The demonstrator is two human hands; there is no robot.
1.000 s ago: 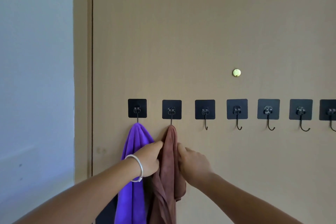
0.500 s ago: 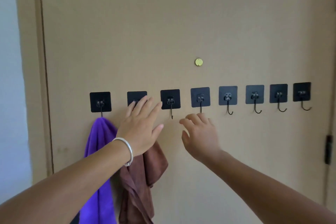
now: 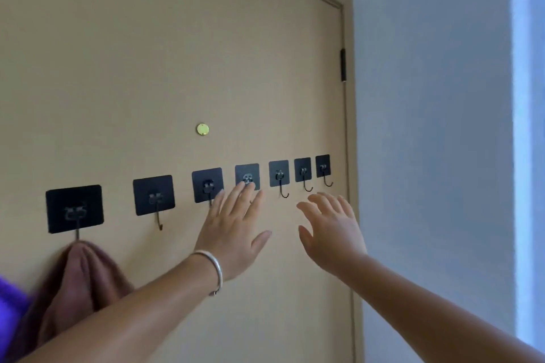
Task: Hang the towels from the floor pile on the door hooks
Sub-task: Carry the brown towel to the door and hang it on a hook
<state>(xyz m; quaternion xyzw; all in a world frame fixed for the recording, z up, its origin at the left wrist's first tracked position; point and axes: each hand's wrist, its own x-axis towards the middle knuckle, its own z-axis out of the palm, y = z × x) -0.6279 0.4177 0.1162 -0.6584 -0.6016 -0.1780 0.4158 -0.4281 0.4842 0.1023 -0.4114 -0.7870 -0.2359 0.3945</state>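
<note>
Hands fill the lower middle of the frame, both raised in front of a tan door (image 3: pixel 147 68) and both holding nothing. The left hand (image 3: pixel 233 233), with a silver bracelet (image 3: pixel 216 271) at its wrist, has its fingers (image 3: pixel 241 197) straight and slightly spread, the thumb out to the right; the fingertips overlap the lower edge of the fourth black hook plate (image 3: pixel 247 175), though whether they touch it or only hang before it cannot be told. The right hand (image 3: pixel 331 233) sits to the right of it, near the door's right edge, fingers loosely spread and a little curved, palm toward the door, touching nothing that shows.

Seven square black plates with metal hooks run in a row across the middle of the frame, rising toward the right. At the far left plate (image 3: pixel 73 208), a brown towel (image 3: pixel 79 280) hangs bunched from its hook, blurred, with the left forearm crossing in front of its lower part. At the lower left corner a strip of purple towel (image 3: pixel 8 300) shows; its hook is out of frame. The second hook (image 3: pixel 159 219) carries nothing, and so do the three small hooks at the right end of the row (image 3: pixel 303 183).

A small round brass disc (image 3: pixel 202 129) sits on the door above the row. A black hinge (image 3: pixel 343 65) shows on the door frame at the upper right, with a pale bluish wall (image 3: pixel 427 127) beyond.
</note>
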